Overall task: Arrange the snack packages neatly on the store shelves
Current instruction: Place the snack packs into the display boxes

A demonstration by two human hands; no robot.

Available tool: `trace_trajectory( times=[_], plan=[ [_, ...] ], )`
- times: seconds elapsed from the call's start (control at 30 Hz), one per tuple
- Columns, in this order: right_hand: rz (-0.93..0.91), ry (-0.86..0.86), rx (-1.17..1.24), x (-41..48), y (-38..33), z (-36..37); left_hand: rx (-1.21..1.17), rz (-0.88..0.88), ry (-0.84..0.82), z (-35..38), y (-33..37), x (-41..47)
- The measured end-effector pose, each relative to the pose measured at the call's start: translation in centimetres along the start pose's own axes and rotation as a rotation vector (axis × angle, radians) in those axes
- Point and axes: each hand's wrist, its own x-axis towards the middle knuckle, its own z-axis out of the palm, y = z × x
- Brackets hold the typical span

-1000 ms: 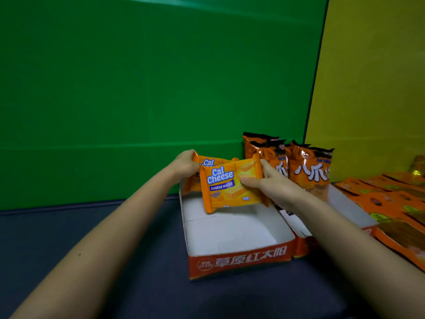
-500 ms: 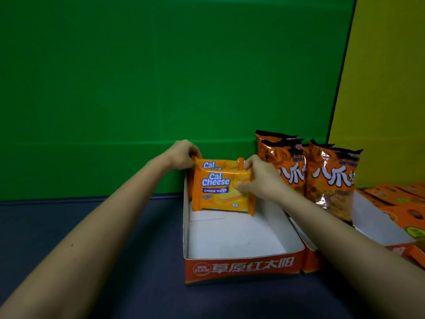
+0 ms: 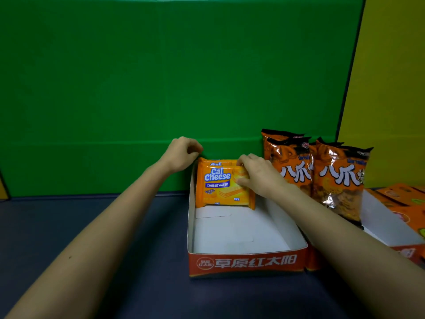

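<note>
1. The left hand [image 3: 184, 153] is at the far left corner of the tray [image 3: 246, 263], with its fingers curled tight. Its fingertips are right at the upper left corner of the rear wafer pack [image 3: 216, 161]. I cannot tell whether it actually pinches that corner or only touches it.
2. The rear wafer pack stands upright against the back of the tray. Only its top strip shows above the pack in front.
3. The front wafer pack [image 3: 218, 185] stands upright just in front of it, face forward, with its lower edge on the white tray floor. The rest of the tray floor, nearer the camera, is bare.
4. The right hand [image 3: 257, 173] holds the front wafer pack by its upper right corner. The fingers are hooked over the top edge and the thumb presses on the printed face.
5. Right of that hand, orange snack bags [image 3: 340, 176] stand upright in a second tray [image 3: 379, 224]. Both trays sit on the dark blue shelf [image 3: 115, 249].
6. A second ago the front wafer pack was tilted and held above the tray. Half a second ago it was nearly level but still off the floor, and now it is set down square against the rear pack.
7. The left hand gripped the rear pack's left edge earlier and now sits higher, at the corner.
</note>
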Motion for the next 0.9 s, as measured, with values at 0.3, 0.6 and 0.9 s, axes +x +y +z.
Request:
trace_trajectory(
  times=[0.3,0.6,0.9],
  plan=[
    [-0.031,0.039,-0.225,-0.2,-0.8,0.1,0.167,-0.044,0.059,-1.0,-1.2,-3.1],
    [-0.119,0.037,-0.011,-1.1,-2.3,-2.4,0.421,-0.141,0.073,-2.1,-2.2,-7.7],
    [-0.401,-0.043,0.129,-3.2,-10.1,-3.0,0.512,-0.224,0.097,-5.7,-3.2,-14.6]
  ],
)
